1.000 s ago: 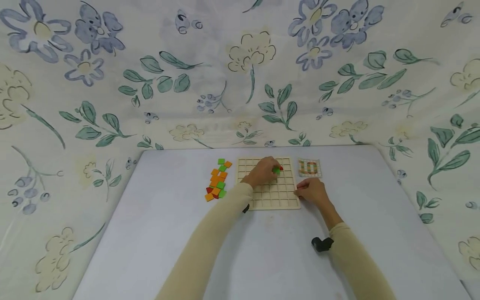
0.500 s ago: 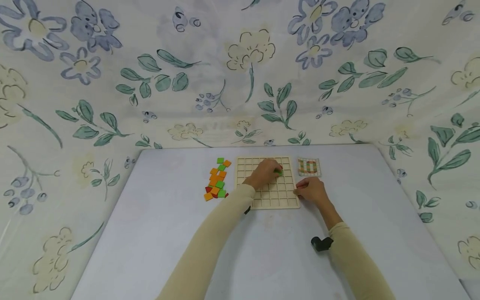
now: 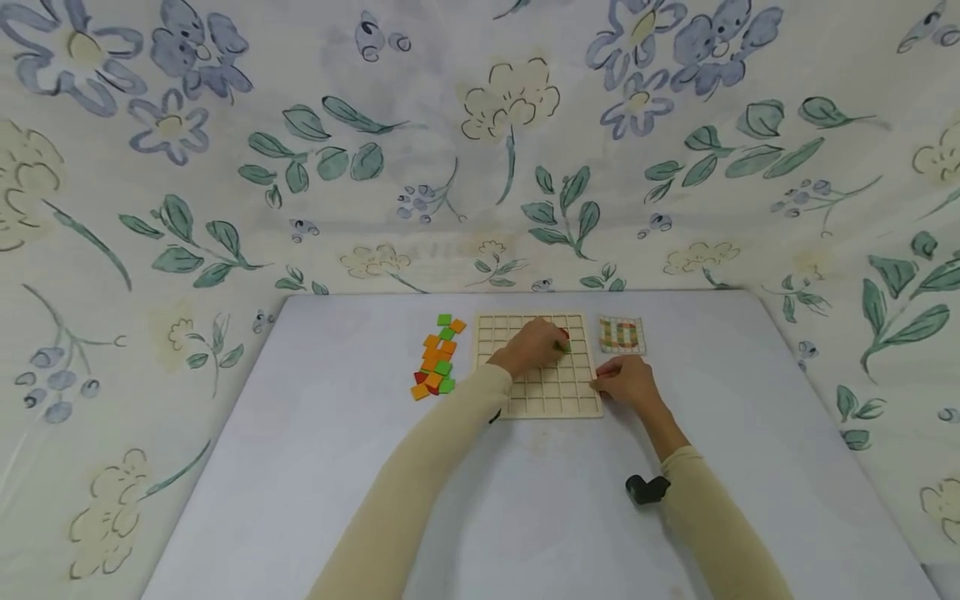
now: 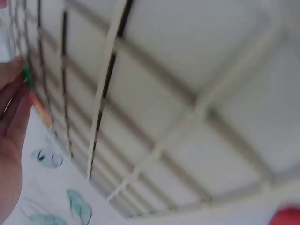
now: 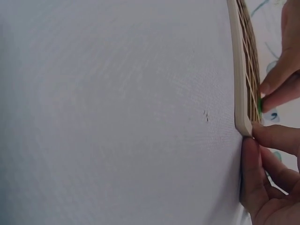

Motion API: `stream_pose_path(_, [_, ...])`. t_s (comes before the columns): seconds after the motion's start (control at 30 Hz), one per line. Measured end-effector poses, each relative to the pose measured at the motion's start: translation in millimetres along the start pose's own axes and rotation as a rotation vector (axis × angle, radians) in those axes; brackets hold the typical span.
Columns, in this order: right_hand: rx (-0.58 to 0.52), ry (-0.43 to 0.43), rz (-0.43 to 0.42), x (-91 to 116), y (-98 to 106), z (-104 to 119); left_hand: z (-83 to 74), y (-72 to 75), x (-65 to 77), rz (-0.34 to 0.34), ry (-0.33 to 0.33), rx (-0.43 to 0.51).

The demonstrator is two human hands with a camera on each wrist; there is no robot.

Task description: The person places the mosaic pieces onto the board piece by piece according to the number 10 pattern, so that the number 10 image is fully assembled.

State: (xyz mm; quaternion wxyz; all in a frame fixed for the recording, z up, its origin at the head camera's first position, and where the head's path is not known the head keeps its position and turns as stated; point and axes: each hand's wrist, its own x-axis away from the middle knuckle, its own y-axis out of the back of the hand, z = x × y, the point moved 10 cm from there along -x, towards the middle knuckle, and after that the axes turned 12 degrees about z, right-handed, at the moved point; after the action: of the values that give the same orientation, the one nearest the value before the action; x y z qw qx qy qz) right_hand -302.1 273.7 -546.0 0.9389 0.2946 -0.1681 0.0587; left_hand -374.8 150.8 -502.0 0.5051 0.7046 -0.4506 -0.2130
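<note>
A pale wooden grid board (image 3: 551,406) lies flat on the table. My left hand (image 3: 534,346) reaches over its upper right part and pinches a small green tile (image 4: 26,76) at the grid. Just beyond those fingers a red tile (image 3: 565,334) shows; in the left wrist view an orange-red strip (image 4: 40,108) lies past the green tile. At the board's right edge, my right hand (image 3: 628,379) grips the rim between thumb and fingers. Something reddish shows by its fingertips, too small to identify. The left hand hides part of the grid.
Orange, green and red tiles (image 3: 433,358) lie scattered left of the board, some overlapping. A printed pattern card (image 3: 621,336) lies to its upper right. Floral cloth (image 3: 495,167) hangs behind the white table (image 3: 547,500).
The left hand's fingers have shifted slightly at the upper right squares, and less of the green tile shows. The right hand keeps its place on the board's edge.
</note>
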Motion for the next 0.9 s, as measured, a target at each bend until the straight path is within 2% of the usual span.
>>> stream_pose_path(0.13, [0.008,0.003,-0.001,0,1,3,-0.3,15.8,14.0,0.060,-0.009,-0.007])
stream_pose_path(0.27, [0.015,-0.002,-0.007,0,0,2,10.3,34.0,38.3,0.091,0.017,-0.061])
stream_pose_path(0.37, [0.017,0.001,-0.008,1,-1,1,32.2,42.4,61.8,0.124,0.102,-0.099])
stream_pose_path(0.47, [0.010,0.004,-0.006,1,-3,0,60.5,46.8,89.5,0.133,0.190,-0.109])
stream_pose_path(0.7, [0.013,-0.006,0.007,1,-5,0,122.9,45.3,155.1,0.115,0.348,-0.026])
stream_pose_path(0.8, [0.018,-0.001,0.009,2,-4,3,140.2,43.2,176.1,0.097,0.393,-0.016])
stream_pose_path(0.9, [0.022,-0.002,0.007,3,-4,2,148.4,37.8,189.0,0.098,0.406,-0.014])
